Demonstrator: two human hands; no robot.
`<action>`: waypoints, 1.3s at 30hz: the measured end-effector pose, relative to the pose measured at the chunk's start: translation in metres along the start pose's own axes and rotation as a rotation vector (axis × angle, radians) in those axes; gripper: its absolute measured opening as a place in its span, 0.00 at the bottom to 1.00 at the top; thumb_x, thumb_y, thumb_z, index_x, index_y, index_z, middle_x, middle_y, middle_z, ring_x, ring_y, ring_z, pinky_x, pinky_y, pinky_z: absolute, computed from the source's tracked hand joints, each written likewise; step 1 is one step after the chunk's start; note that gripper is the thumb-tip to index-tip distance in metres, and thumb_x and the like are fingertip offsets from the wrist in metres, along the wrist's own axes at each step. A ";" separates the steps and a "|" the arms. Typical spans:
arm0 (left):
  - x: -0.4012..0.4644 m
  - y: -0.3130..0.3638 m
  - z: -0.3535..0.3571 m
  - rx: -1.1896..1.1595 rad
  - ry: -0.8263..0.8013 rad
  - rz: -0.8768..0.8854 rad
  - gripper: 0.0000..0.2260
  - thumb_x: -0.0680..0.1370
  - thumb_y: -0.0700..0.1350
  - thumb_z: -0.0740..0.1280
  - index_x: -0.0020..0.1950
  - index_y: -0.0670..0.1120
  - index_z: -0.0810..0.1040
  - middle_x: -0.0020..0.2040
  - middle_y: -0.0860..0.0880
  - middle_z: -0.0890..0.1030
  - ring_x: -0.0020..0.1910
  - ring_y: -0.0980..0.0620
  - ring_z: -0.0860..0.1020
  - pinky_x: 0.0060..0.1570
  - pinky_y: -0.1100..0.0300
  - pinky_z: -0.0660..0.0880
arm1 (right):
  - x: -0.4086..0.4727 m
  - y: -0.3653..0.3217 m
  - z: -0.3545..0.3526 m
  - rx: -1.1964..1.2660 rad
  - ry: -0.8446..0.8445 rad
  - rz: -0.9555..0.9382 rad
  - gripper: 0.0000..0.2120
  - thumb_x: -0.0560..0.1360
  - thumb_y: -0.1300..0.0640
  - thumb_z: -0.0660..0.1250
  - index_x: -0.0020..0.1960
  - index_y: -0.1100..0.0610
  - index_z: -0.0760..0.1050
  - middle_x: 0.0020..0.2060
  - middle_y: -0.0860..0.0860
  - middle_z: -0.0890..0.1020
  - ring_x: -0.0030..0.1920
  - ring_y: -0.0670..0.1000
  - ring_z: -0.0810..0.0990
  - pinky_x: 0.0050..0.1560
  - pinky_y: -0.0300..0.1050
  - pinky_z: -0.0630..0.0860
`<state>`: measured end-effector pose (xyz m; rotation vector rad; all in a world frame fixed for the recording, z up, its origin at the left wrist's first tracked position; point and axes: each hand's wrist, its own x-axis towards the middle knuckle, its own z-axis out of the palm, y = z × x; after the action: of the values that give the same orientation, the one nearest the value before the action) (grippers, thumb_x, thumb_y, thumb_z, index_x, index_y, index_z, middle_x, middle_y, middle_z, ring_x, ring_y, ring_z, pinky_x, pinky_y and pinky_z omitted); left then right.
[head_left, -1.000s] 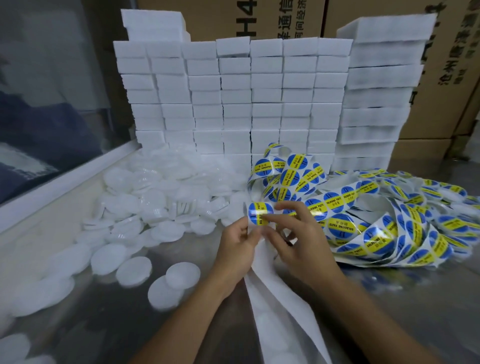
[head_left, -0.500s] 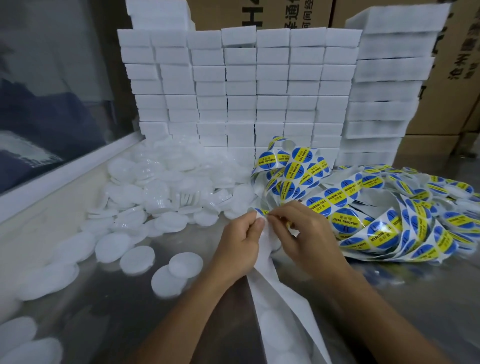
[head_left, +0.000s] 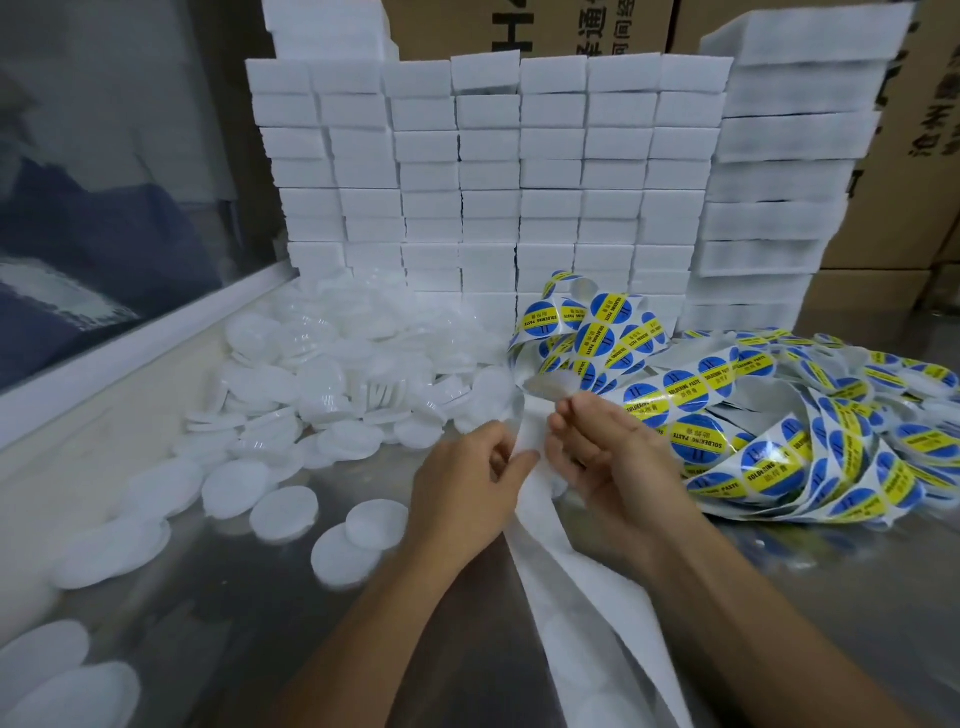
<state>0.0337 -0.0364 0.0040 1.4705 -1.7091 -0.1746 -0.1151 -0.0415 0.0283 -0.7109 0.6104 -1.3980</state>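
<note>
1. Head view: the left grip (head_left: 467, 493) pinches a white backing strip (head_left: 566, 587), which runs lengthwise from the hands toward the viewer.
2. The right grip (head_left: 613, 457) curls its fingers at the strip's far end; whether it holds a peeled label cannot be told.
3. The next blue-and-yellow label (head_left: 641, 397) lies just right of that hand, the nearer one.
4. On the shiny steel counter (head_left: 218, 597), round white lids (head_left: 332, 374) are heaped at left and foam blocks (head_left: 488, 182) are stacked behind, crowding the work.
</note>
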 end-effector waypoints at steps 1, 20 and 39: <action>0.000 0.001 -0.004 0.093 -0.018 0.041 0.11 0.76 0.53 0.67 0.38 0.49 0.73 0.32 0.52 0.78 0.35 0.51 0.76 0.34 0.56 0.71 | -0.002 0.004 0.002 0.013 -0.032 0.031 0.03 0.69 0.61 0.73 0.38 0.56 0.85 0.40 0.54 0.85 0.42 0.49 0.85 0.43 0.44 0.82; -0.053 -0.074 -0.077 0.605 -0.300 -0.656 0.49 0.63 0.82 0.46 0.77 0.59 0.37 0.78 0.46 0.34 0.76 0.37 0.35 0.68 0.26 0.47 | -0.004 0.018 0.000 -0.080 -0.044 0.111 0.15 0.66 0.60 0.72 0.52 0.61 0.82 0.49 0.56 0.86 0.55 0.55 0.85 0.63 0.63 0.75; 0.011 -0.059 -0.028 0.768 0.179 -0.175 0.27 0.69 0.53 0.71 0.64 0.44 0.70 0.58 0.40 0.72 0.55 0.40 0.69 0.49 0.45 0.65 | -0.002 0.012 0.002 -0.198 0.063 -0.006 0.14 0.66 0.63 0.74 0.51 0.58 0.83 0.49 0.59 0.86 0.53 0.58 0.84 0.62 0.55 0.73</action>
<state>0.0963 -0.0521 -0.0083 2.1078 -1.5651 0.5685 -0.1059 -0.0387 0.0205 -0.8286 0.8051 -1.3821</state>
